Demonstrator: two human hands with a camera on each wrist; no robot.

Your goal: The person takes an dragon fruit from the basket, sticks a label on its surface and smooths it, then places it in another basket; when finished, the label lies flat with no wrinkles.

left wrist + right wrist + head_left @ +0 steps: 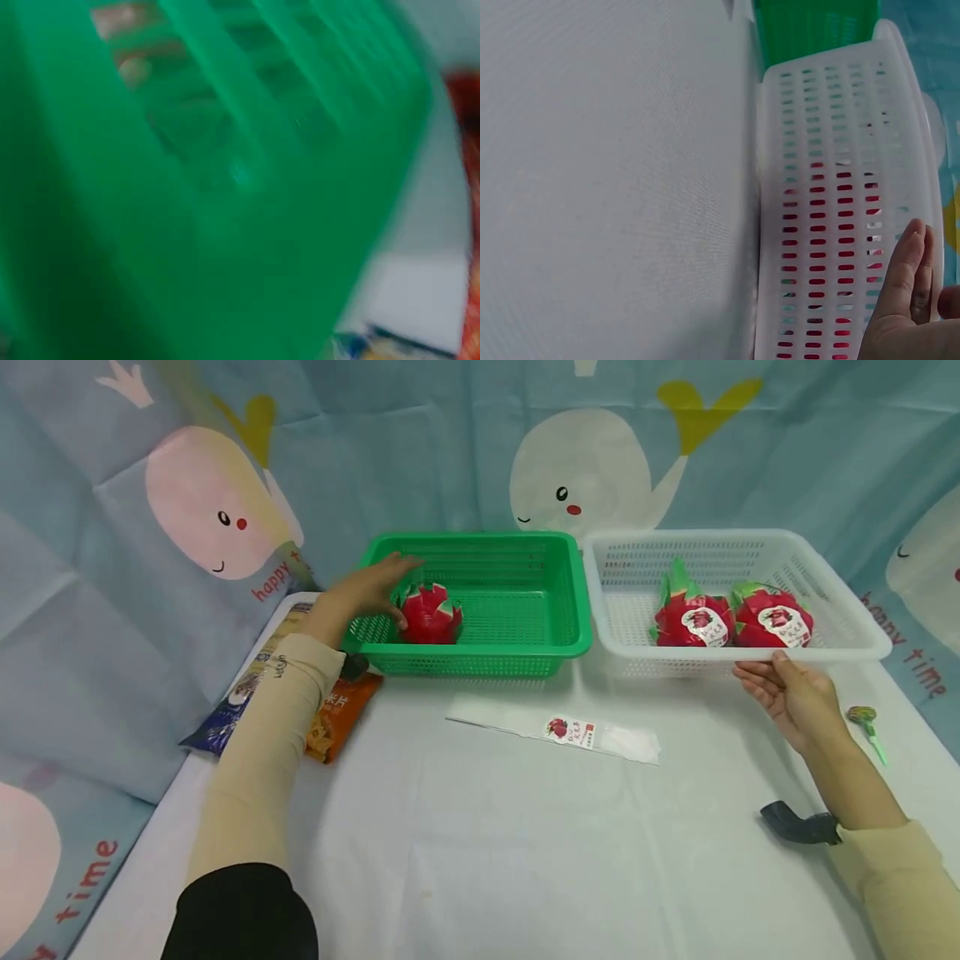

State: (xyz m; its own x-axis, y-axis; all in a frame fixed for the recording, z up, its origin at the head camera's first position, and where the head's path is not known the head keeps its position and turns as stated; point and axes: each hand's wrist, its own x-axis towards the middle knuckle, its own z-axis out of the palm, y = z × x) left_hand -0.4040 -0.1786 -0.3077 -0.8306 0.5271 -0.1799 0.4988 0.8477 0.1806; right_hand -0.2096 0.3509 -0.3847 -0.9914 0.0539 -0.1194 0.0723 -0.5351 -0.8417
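In the head view my left hand (375,589) reaches over the left end of the green basket (480,651). Its fingers are spread, with the thumb beside a red dragon fruit (431,617) inside the basket. Contact with the fruit is unclear. My right hand (802,697) is at the front of the white basket (660,653), its fingers along the outer wall below the rim and its thumb at the rim. Extended fingers (904,277) show against that wall in the right wrist view. Two labelled dragon fruits (701,618) sit in the white basket. Green plastic fills most of the left wrist view, blurred.
A white strip with a dragon fruit label (570,732) lies before the baskets. On the left are an orange snack bag (341,718) and a blue snack bag (213,727), partly behind my left arm. A lollipop (864,720) lies at the right.
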